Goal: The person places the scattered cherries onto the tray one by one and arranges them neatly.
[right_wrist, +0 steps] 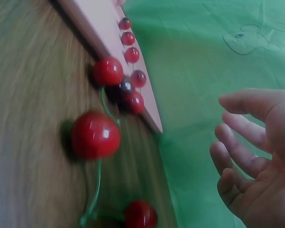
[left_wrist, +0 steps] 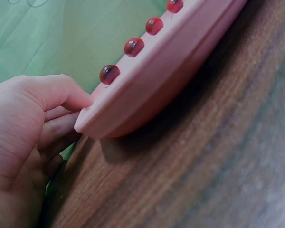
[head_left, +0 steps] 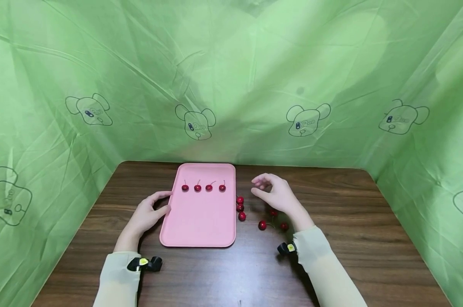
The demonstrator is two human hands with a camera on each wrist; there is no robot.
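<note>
A pink rectangular tray (head_left: 202, 221) lies on the table, with a row of several red cherries (head_left: 209, 187) across its far part, their stems pointing away. My left hand (head_left: 146, 215) holds the tray's left edge; in the left wrist view the thumb lies on the rim and the other fingers are partly hidden behind it. To the right of the tray, my right hand (head_left: 276, 192) hovers with loosely bent fingers and nothing in them. Three loose cherries (head_left: 241, 216) sit along the tray's right edge. Nearer the right wrist lie more cherries (head_left: 262, 225), joined by green stems.
The dark wood-grain table (head_left: 350, 238) carries everything. Green cloth (head_left: 246, 85) with printed bear-head outlines hangs behind the table and along both sides. Each wrist wears a small black camera (head_left: 144, 264) on its sleeve.
</note>
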